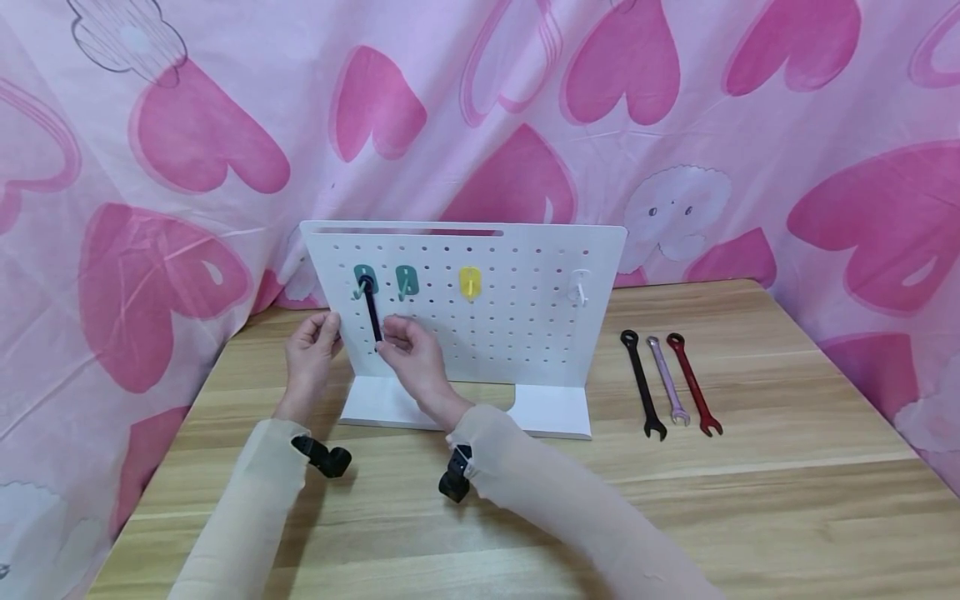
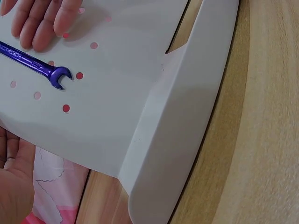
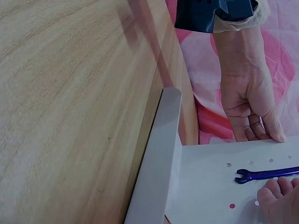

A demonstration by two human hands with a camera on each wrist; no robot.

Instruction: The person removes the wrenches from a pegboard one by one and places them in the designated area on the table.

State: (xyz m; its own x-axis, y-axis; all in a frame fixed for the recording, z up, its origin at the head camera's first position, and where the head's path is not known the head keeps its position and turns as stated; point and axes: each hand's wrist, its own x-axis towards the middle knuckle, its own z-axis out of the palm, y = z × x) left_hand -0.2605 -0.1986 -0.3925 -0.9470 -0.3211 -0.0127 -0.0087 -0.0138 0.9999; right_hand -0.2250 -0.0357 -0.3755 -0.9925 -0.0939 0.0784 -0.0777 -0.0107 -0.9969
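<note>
A white pegboard [image 1: 510,325] stands upright on the table. From its leftmost green hook [image 1: 364,275] hangs a combination wrench [image 1: 372,313], black in the head view and blue-violet in the wrist views, with its open end [image 2: 58,75] down. My left hand [image 1: 309,350] pinches the board's left edge, thumb on the front side and fingers behind. Just right of the wrench's lower part is my right hand [image 1: 416,358], its relaxed fingers [image 2: 42,23] beside the shank rather than round it.
A second green hook [image 1: 407,281], a yellow hook [image 1: 470,283] and a white hook [image 1: 579,287] are on the board. On the table to the right lie a black wrench [image 1: 642,383], a light purple wrench [image 1: 667,379] and a red wrench [image 1: 693,383]. A heart-patterned curtain [image 1: 480,108] hangs behind.
</note>
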